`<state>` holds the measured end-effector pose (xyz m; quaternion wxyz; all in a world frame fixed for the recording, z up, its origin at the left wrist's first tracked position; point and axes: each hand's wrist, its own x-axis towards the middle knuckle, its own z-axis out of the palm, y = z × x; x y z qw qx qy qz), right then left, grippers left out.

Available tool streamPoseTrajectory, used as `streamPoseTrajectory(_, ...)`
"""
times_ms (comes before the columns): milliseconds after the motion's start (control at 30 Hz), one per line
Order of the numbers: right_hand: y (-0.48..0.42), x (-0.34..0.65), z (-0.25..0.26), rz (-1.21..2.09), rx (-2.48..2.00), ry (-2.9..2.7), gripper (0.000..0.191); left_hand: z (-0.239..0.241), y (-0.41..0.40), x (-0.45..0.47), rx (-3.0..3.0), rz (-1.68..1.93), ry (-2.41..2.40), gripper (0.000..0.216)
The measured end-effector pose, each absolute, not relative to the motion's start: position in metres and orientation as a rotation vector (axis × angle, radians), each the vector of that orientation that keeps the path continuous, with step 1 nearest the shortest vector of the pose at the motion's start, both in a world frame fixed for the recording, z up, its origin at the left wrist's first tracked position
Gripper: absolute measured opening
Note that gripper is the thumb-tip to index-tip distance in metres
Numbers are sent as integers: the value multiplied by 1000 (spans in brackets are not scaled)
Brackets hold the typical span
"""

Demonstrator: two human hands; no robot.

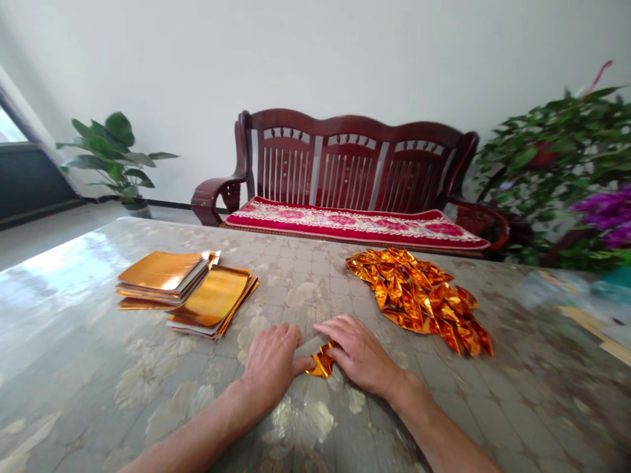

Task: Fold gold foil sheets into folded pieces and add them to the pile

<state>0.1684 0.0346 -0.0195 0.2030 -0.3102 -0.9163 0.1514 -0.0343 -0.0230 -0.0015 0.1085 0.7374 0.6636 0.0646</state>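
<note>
Between my two hands lies a sheet of gold foil paper (321,365), partly folded, its grey back facing up and its shiny side showing at the near edge. My left hand (272,355) presses on its left part, thumb stretched along the near edge. Around the right end my right hand (355,349) is closed, with thumb and fingers on the paper. Some of both hands' fingertips are hidden. To the left are stacks of flat gold foil sheets (211,295). A pile of folded gold foil pieces (414,295) spreads out on the right.
The table (148,420) has a patterned, glossy cover. Clear plastic bags (552,289) and pale strips (589,325) lie at its right side. Behind it stand a wooden bench (350,164) with a red runner, a potted plant (116,154) and leafy plants (552,157) with purple flowers.
</note>
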Motion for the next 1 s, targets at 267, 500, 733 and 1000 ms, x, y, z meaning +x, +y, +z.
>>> streamPoseTrajectory(267,33,170,-15,510,-901,-2548,55,2,-19,-34,2207,191,1827,27)
streamPoseTrajectory(500,36,169,-17,492,-942,-2516,25,3,-5,-42,2429,193,1697,23)
streamPoseTrajectory(733,37,167,-25,452,-987,-2472,14,2,-3,-43,2606,167,1640,19)
streamPoseTrajectory(1000,37,169,-28,272,-839,-2498,11,-10,-18,-41,2800,163,1518,10)
